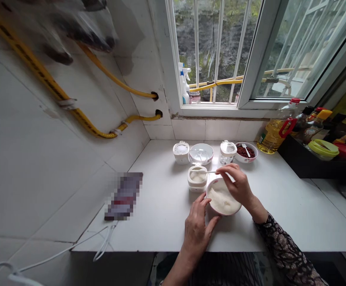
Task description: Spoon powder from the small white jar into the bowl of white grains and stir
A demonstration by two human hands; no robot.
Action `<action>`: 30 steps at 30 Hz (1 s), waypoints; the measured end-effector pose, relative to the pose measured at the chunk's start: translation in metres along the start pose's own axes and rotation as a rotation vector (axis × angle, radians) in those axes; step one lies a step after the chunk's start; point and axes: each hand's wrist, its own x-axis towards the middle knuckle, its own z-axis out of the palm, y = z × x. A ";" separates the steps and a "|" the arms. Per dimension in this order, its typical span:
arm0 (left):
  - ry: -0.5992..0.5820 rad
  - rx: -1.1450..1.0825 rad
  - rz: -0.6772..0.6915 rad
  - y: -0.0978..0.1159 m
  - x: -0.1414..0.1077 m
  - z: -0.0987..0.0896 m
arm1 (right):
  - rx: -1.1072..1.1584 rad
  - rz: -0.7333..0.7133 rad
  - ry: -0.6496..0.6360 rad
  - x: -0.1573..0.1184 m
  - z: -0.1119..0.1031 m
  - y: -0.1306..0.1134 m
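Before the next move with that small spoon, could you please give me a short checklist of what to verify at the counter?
1. Left hand steady on the bowl of white powder: ok, fingers rest on its rim.
2. Right hand holding the small spoon: ok, pinched between its fingers.
3. Spoon lined up with the white container: ok, it points toward the container.
4. Container lid out of the way: ok, it stands open.
5. Amount on the spoon: cannot tell, too small to see.
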 end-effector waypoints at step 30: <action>-0.009 -0.012 0.008 -0.001 0.001 -0.003 | 0.216 0.581 -0.060 -0.006 -0.030 0.028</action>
